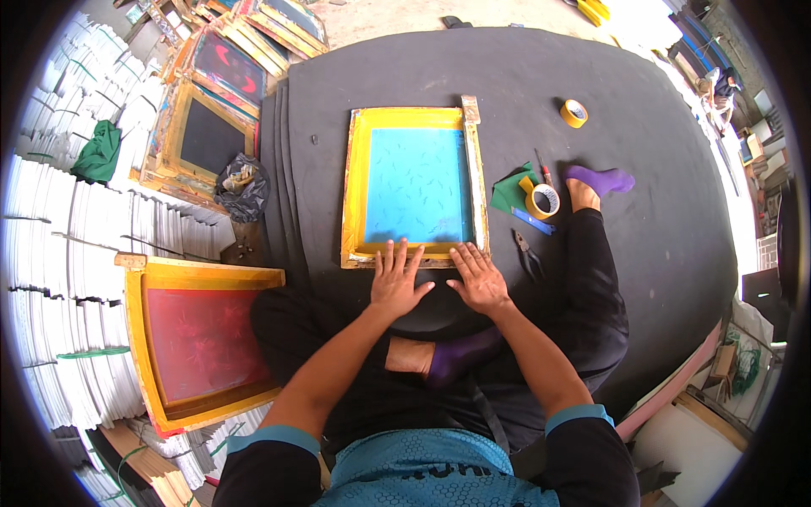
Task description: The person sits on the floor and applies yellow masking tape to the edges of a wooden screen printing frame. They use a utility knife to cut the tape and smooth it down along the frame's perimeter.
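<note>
A screen-printing frame (358, 169) with yellow-taped edges and a blue mesh (418, 182) lies flat on a dark grey mat. Small dark marks dot the mesh. My left hand (395, 283) rests with spread fingers on the frame's near edge. Beside it, my right hand (480, 280) lies flat on the same edge near its right corner, fingers stretched out. Neither hand grips anything. Right of the frame are a roll of tape (541, 201), a green piece of cloth or sheet (508, 193), a blue strip (533, 221), a red-handled tool (546, 174) and pliers (530, 255).
Another yellow tape roll (574, 113) lies farther back on the mat (667, 228). A red-mesh frame (203, 338) leans at my left, before tall stacks of white sheets (84, 211). More frames (211, 131) and a black plastic bag (242, 188) stand at the far left.
</note>
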### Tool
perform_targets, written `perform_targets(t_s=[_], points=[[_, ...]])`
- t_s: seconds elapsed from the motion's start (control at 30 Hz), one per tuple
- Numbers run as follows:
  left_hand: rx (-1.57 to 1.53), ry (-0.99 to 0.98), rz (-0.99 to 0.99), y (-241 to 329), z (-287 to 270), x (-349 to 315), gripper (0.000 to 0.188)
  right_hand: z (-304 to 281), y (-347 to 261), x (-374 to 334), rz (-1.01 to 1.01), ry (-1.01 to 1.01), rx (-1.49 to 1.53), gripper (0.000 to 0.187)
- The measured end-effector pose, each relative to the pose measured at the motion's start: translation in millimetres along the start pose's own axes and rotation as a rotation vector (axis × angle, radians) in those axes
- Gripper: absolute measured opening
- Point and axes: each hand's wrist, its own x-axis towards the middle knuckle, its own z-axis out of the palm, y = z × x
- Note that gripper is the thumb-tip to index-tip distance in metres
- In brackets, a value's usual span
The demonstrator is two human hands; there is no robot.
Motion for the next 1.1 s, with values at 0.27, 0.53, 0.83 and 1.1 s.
perform_targets(t_s=[0.27,0.53,0.83,1.1], points=[[-0.016,0.002,-0.066,7.5,18.0,-15.5,0.097,10.4,-6.7,-12.2,0.071,-0.231,-0.144,0.080],[0.073,-0.064,-0.141,-10.0,-0.1,-19.6,0.105,6.0,-10.9,-7.1,0.105,-0.284,-0.171,0.081],[0.105,-0.150,-0.356,-36.8,-7.6,-33.5,0.124,3.8,-11.9,-6.8,0.096,-0.279,-0.180,0.083],[0.103,0.024,-0.089,-19.5,-9.6,-35.4,0.112,20.9,-53.1,0.0,0.178,-0.125,-0.076,0.087]])
